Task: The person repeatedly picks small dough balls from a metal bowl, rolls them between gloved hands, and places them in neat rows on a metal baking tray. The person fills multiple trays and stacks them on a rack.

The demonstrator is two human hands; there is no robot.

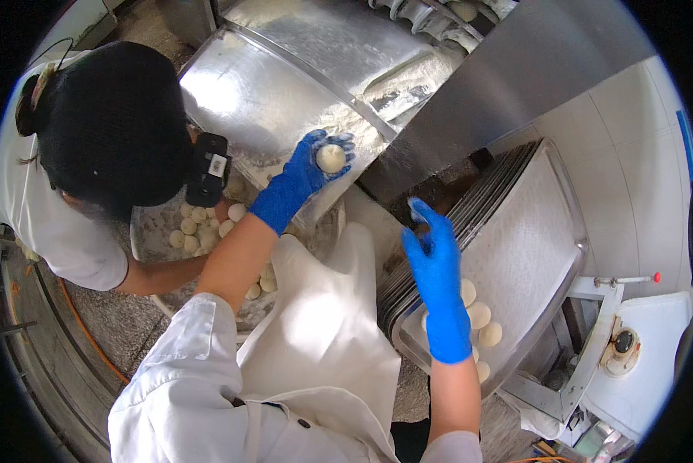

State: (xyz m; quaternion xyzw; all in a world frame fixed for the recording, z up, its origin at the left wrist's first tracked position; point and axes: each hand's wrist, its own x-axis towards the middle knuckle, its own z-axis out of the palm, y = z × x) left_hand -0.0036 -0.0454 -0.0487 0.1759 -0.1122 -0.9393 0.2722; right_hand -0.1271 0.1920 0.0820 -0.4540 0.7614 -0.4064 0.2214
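Note:
A round white dough ball [330, 158] sits in my left hand [306, 171], which wears a blue glove with flour on its fingertips. That hand is over the floury lower edge of a metal chute [282, 98]. My right hand [434, 260], gloved in blue too, is held with thumb and fingers apart and nothing in it. Below it lies the top metal tray [525, 231] of a tall stack. Several dough balls [490, 334] rest near that tray's front corner, some partly hidden by my right wrist.
At the left a person in a black cap [115, 121] leans over a floury basin [144, 231] holding several dough balls [190, 227]. A steel machine panel [496, 87] slants across the upper right. A white metal frame [595, 341] stands beside the trays, near a tiled wall [606, 156].

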